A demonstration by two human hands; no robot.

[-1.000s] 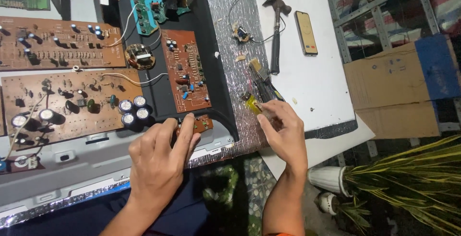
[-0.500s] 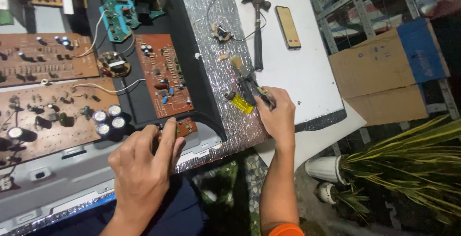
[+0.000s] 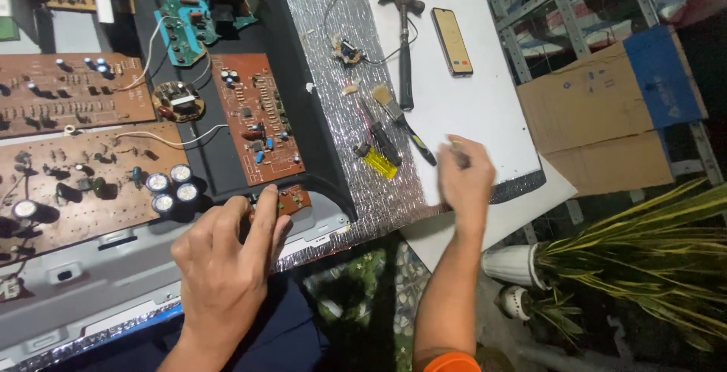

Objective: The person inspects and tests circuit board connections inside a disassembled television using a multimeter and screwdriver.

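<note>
Surface: a workbench seen from above, with a dark panel on the left, a strip of crinkled silver foil sheet (image 3: 333, 77) down the middle and a white board (image 3: 462, 99) on the right; a metal rack and a striped green-yellow plant (image 3: 644, 258) stand beyond the right edge.
Package: one brown cardboard box (image 3: 606, 115), flattened against the rack at far right, with a blue panel on its upper right corner.
Circuit boards: four brown boards, two large ones (image 3: 68, 92) at left, one upright red-brown board (image 3: 257, 118) in the middle, one small red-brown board (image 3: 291, 199) at the near edge; one teal board (image 3: 185, 20) at far left-centre.
Capacitors: three silver-topped round ones (image 3: 170, 186) clustered on the near large board.
Tools: one hammer (image 3: 405, 31) on the foil's far right edge; one paintbrush (image 3: 397, 118) and one yellow-handled tool (image 3: 376, 161) lying near it.
Phone: one, dark, flat on the white board (image 3: 452, 40).
Left hand (image 3: 227, 262): fingers pressed together and curled over the small red-brown board, tips touching it at the near edge of the dark panel.
Right hand (image 3: 463, 179): blurred, resting at the near edge of the white board just right of the paintbrush; fingers bunched, and I cannot tell whether they pinch anything.
</note>
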